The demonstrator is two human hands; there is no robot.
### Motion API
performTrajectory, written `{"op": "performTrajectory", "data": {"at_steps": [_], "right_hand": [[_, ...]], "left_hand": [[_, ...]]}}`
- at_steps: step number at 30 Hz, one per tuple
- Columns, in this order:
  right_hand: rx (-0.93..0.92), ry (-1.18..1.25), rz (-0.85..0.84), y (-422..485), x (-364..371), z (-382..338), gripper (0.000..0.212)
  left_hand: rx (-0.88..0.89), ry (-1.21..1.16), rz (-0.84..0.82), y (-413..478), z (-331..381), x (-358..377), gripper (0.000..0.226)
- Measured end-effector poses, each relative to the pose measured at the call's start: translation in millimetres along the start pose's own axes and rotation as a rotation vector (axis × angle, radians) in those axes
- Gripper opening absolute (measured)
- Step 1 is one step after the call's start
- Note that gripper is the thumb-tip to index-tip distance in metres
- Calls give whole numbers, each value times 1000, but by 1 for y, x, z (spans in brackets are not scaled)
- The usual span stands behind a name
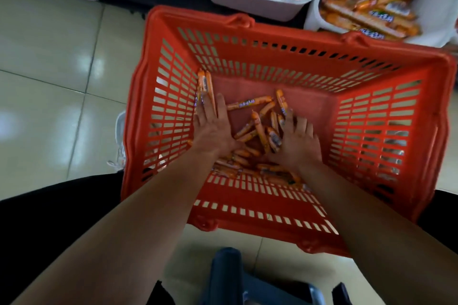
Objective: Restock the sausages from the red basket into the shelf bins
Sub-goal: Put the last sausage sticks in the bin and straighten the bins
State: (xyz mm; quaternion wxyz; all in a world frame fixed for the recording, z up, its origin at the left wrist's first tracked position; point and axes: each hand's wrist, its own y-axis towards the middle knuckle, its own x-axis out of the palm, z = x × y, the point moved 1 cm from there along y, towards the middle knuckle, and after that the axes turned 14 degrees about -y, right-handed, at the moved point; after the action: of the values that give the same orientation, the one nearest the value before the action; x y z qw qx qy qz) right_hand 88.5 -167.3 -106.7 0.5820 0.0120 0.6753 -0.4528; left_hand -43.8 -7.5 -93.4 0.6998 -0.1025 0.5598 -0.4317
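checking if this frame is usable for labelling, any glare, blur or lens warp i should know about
Head view: soft all over, so print on the sausages is unreadable; glare patches on the floor tiles; wide-angle warp bows the red basket rim and the bins along the top; the bottom of the frame is dark.

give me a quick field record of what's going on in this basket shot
setting: tiled floor, shelf bins at the top of the view
container: red basket on the floor
contents: loose orange sausages scattered on the basket bottom
left hand: inside the basket, fingers straight, resting on sausages near the left wall
right hand: inside the basket, fingers spread, touching the pile
white bin: holds red packs
second bin: holds orange sausages, right of the first
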Motion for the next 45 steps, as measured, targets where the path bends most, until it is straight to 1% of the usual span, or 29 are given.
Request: {"op": "performTrajectory", "data": {"at_steps": [2, 5, 8, 10, 14, 17, 20, 21, 23, 25, 26, 28, 30, 32, 34, 36, 38, 39, 42, 45], "right_hand": [[17, 40, -4, -1, 5, 1, 127], [54, 94, -18, -2, 8, 8, 108], [94, 84, 102, -2, 4, 15, 87], [113, 95, 148, 1, 0, 18, 82], [18, 98, 101, 9, -6, 19, 86], [-37, 119, 58, 14, -9, 20, 89], [-29, 132, 7, 16, -11, 24, 93], [-19, 110, 5, 15, -12, 25, 96], [-37, 15, 59, 15, -13, 24, 109], [-151, -96, 131, 20, -18, 17, 121], [-224, -132, 151, 24, -21, 12, 124], [-352, -171, 140, 38, -28, 1, 127], [-418, -214, 108, 51, -34, -10, 129], [-411, -263, 96, 58, -40, -16, 127], [-381, -287, 114, 63, -45, -19, 117], [-380, -293, 118, 63, -48, -18, 100], [-378, -263, 113, 59, -46, -16, 84], [-368, -240, 110, 55, -43, -13, 80], [-318, -161, 100, 39, -35, -6, 79], [-277, -146, 62, 30, -33, 1, 81]], "left_hand": [[2, -8, 27, 3, -3, 1, 147], [35, -85, 66, 7, -5, -2, 143], [49, -130, 102, 8, -6, -7, 143], [35, -164, 112, 10, -5, -9, 143], [13, -199, 69, 14, -6, -9, 146], [102, -180, 57, 12, -7, -9, 136], [189, -173, 58, 13, -8, -9, 121], [180, -191, 69, 14, -7, -9, 118], [92, -296, 80, 17, -7, -9, 123], [-7, -375, 53, 21, -7, -6, 134], [-29, -365, 24, 22, -6, -5, 138], [-26, -336, -31, 22, -6, -3, 140], [-6, -329, -18, 23, -7, -3, 135], [-2, -333, 71, 26, -10, -4, 122], [-34, -397, 152, 33, -11, -9, 113], [-59, -424, 160, 42, -10, -13, 114], [-52, -368, 146, 47, -8, -15, 116], [-44, -340, 142, 48, -8, -15, 115], [-18, -326, 113, 48, -11, -12, 110], [-5, -369, 101, 46, -9, -11, 97]]}}
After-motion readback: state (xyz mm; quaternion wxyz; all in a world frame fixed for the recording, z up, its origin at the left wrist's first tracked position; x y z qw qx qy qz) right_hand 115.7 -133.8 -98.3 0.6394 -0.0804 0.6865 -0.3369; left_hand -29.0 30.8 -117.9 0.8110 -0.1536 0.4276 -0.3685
